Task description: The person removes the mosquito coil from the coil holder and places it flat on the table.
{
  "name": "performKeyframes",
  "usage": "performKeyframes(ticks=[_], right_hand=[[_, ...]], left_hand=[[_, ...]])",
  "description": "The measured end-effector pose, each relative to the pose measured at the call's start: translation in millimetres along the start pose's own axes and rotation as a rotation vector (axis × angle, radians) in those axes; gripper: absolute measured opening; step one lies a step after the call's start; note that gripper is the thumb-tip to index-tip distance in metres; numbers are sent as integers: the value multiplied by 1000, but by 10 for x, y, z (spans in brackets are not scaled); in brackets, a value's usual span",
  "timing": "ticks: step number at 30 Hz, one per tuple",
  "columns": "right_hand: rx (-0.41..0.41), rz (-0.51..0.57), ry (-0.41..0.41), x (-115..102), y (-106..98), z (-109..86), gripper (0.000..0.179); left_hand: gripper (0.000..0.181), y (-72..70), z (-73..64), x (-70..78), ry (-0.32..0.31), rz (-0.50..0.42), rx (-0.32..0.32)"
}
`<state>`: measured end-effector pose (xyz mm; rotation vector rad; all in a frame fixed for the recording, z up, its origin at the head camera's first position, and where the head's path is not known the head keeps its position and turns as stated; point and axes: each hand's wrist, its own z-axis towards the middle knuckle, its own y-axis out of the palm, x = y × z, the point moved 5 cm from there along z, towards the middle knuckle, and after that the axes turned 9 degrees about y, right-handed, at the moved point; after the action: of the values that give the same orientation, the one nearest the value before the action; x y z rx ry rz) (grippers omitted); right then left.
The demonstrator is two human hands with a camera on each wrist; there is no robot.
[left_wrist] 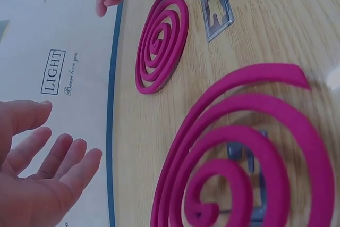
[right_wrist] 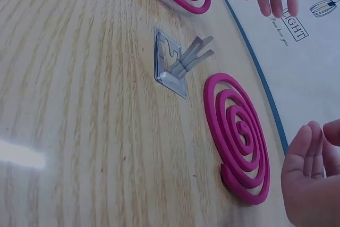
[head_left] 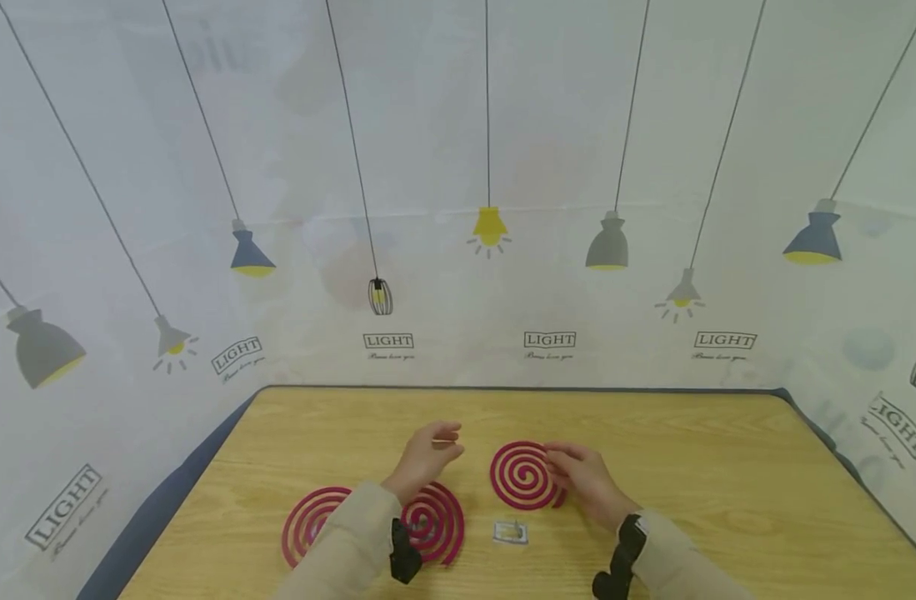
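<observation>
Three magenta mosquito coils lie on the wooden table: a left coil [head_left: 296, 515] partly behind my left sleeve, a middle coil [head_left: 458, 521], and a farther coil [head_left: 514, 502]. Under the middle coil a metal stand [left_wrist: 234, 151] shows through the gaps. A bare metal stand [head_left: 500, 540] with raised prongs sits in front of the farther coil. My left hand [head_left: 426, 457] hovers beyond the middle coil, fingers spread and holding nothing. Beside the farther coil's right edge is my right hand [head_left: 587, 479]; the right wrist view shows its fingers [right_wrist: 297, 155] bent loosely, apart from the coil.
The wooden table [head_left: 698, 467] has a dark blue edge [head_left: 653, 390]. Behind it hangs a pale cloth [head_left: 442, 292] printed with lamps and lettering. Black wrist cameras [head_left: 405, 554] sit on both cuffs.
</observation>
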<state>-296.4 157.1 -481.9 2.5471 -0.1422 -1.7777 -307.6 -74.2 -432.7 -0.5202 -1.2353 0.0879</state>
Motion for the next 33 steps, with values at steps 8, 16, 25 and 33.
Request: performKeyframes(ticks=[8,16,25,33], right_hand=[[-63,-15,18,-53,60,31,37],[-65,-158,5,-85,251,-10,36],[-167,-304,-116,-33,577,-90,41],[-266,-317,-128,-84,796,-130,48]], left_hand=[[36,-188,-113,8,7,33,-24],[33,-271,-186,47,38,94,-55],[33,-325,-243,53,42,140,-70],[33,-465,-374,-43,4,175,-95]])
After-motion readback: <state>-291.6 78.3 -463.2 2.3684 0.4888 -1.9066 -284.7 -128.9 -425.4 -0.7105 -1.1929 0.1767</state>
